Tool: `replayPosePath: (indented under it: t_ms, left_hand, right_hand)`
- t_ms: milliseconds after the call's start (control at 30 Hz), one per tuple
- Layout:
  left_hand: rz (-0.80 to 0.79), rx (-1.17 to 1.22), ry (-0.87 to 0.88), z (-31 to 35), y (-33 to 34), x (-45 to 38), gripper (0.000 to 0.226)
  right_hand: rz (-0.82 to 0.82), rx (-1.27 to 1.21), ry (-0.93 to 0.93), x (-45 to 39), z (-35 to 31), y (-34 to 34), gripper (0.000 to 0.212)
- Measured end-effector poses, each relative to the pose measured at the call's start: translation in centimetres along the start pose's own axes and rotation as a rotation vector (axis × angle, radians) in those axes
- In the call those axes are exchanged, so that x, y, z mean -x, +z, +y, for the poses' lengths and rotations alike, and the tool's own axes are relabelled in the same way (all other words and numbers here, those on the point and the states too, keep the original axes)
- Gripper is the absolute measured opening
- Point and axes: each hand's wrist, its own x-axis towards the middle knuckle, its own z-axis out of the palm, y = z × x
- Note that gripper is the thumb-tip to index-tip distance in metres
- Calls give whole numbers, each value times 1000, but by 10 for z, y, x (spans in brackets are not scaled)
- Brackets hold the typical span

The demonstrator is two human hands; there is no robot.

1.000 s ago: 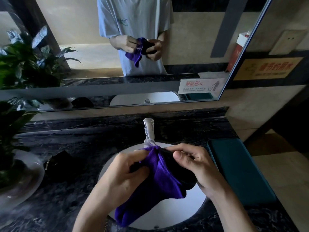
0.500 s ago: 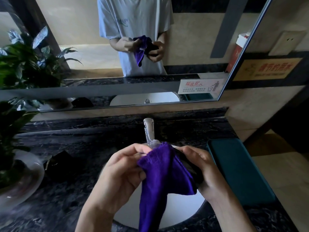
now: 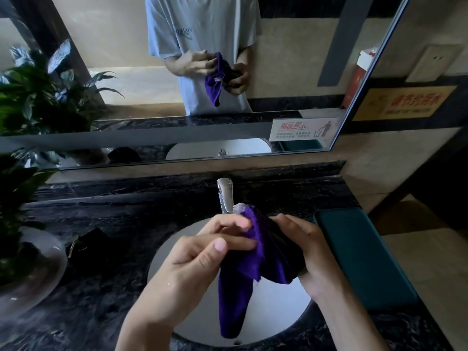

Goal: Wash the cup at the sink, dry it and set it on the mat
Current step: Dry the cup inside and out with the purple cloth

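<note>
Step in hand: drying. Above the sink (image 3: pixel 177 287), the right hand (image 3: pixel 307 252) clasps the dark cup (image 3: pixel 286 249); the left hand (image 3: pixel 202 259) pinches the purple cloth (image 3: pixel 253 262) against it. Next move: carry the cup to the green mat (image 3: pixel 362 254), right of the sink, on the desk (image 3: pixel 101 312).

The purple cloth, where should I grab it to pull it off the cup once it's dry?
Probably grip the purple cloth by its loose tail, which hangs free over the sink, coming from the left with the left hand. The upper part is bunched against the dark cup cradled in the right hand.
</note>
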Motion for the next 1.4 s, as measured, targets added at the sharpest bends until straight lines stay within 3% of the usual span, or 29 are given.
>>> replayPosePath:
  t_ms: [100,200,333,433,567,667,733,867,967,1067,1167,1300,1400]
  left_hand:
    - [56,184,-10,1,1,-3,32]
    - [120,8,17,-3,1,-5,25]
    - [89,-201,20,-1,9,-8,50]
    - [184,-372,43,-1,18,-9,58]
    - [153,-313,138,3,15,-4,39]
    - [170,-556,266,1,10,-5,15]
    - [214,-674,301,-2,14,-10,19]
    - [306,-815,360,-18,24,-7,34]
    - [434,-694,285,-24,34,-5,43]
    - [488,-851,405,-33,35,-5,36]
    - [440,-892,424,-34,35,-4,51]
    - [361,-871,258,-29,37,-6,34]
    - [218,-913,171,-23,33,-9,45]
  right_hand:
    - [-21,-2,12,-1,-2,0,71]
    - [-16,37,9,-3,-2,1,63]
    - [-9,36,5,-2,-1,3,50]
    - [-9,51,-17,-1,-1,5,49]
    - [-7,-68,17,1,-4,9,71]
    - [-26,-73,-10,1,-7,12,76]
    - [-25,-30,-45,1,-7,15,72]
    - [-16,0,-8,0,-9,15,36]
    - [9,4,13,-1,-8,16,36]
    - [26,-41,38,-1,-9,18,42]
    - [1,-123,83,0,-14,22,71]
    - [-32,-15,76,2,-18,20,70]
    - [-15,37,103,1,-19,14,51]
